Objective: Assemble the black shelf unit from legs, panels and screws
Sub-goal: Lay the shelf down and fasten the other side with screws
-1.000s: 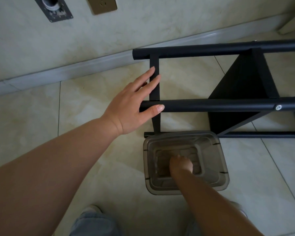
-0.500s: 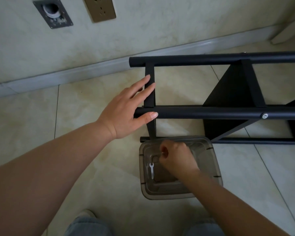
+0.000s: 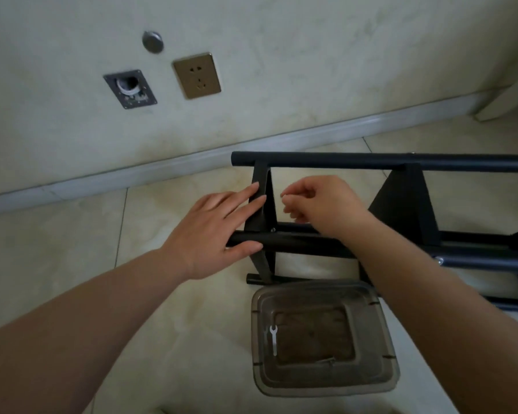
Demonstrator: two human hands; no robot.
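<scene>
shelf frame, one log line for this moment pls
left hand steadies shelf frame on its side | right hand fingers pinch something small above it, maybe a screw | wrench in plastic tub

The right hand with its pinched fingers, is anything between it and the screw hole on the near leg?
Nothing visible blocks it: the right hand hovers above the near leg, and the screw point shows uncovered beside the left hand.
</scene>
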